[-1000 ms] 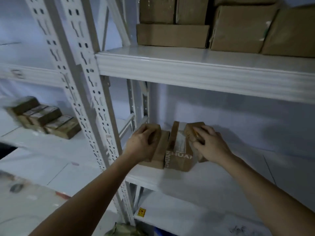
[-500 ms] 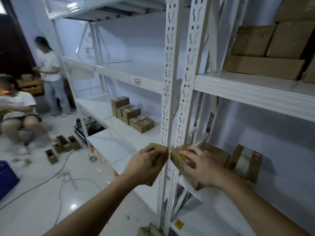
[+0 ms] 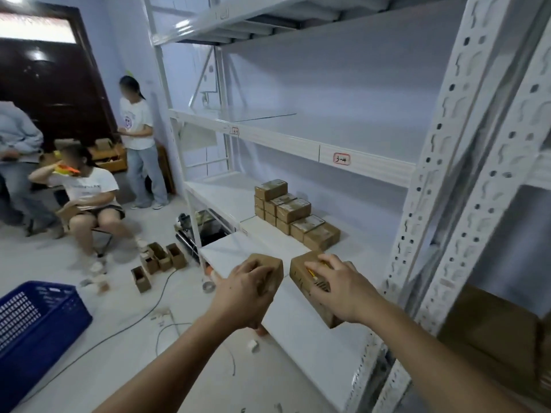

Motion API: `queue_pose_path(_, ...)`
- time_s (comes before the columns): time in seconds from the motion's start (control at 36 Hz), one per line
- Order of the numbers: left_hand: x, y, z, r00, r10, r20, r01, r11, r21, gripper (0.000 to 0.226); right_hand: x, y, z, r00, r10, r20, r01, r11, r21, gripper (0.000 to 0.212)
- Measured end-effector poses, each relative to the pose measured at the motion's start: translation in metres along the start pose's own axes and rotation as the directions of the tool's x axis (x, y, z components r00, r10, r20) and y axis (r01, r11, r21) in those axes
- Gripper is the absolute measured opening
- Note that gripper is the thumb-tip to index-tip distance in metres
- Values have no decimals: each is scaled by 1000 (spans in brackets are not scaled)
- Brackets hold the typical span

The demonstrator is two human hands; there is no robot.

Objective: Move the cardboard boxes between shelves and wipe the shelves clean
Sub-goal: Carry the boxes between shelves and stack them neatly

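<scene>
— Head view: what's each hand doing?
— Left hand [image 3: 249, 289] grips a small cardboard box [image 3: 269, 271], fingers curled round it. Right hand [image 3: 340, 286] clutches another box [image 3: 310, 289], just beside the first, above the lower shelf [image 3: 313, 347].
— Other boxes?
— A stacked pile [image 3: 293, 214] at twelve o'clock on that shelf, well apart.

pale blue walls [image 3: 343, 70], glossy light floor [image 3: 125, 338], dark wooden door [image 3: 56, 84], blue crate [image 3: 32, 323].
</scene>
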State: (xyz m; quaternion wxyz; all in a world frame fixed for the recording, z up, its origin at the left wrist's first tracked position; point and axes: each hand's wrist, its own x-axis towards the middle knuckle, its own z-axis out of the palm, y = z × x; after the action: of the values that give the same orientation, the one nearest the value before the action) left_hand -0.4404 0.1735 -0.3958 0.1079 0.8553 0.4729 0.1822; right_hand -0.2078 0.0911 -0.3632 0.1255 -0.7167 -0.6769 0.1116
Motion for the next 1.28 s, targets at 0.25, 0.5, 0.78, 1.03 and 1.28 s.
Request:
queue_pose_path(0.25, 73, -76, 5, 998, 66, -4, -66, 997, 51, 50, 77, -33, 23, 991, 120, -62, -120, 993, 8, 56)
queue_pose_path(0.5, 152, -99, 39, 990, 126, 69, -127, 992, 2, 53, 141, -13, 41, 976, 214, -49, -214, 977, 3, 58)
queue_pose_path(0.78, 274, -104, 80, 970, 221, 96, -221, 975, -10, 55, 241, 44, 49, 944, 323, -70, -320, 946, 44, 60)
queue_pose_path(1.03, 381, -88, 118, 947, 309, 87, -301, 949, -89, 49, 291, 94, 44, 868, 487, -97, -480, 873, 91, 57)
queue_pose_path(1.28, 455, -67, 155, 892, 366, 266, -330, 929, -169, 53, 341, 123, 56, 735, 675, -67, -658, 733, 172, 58)
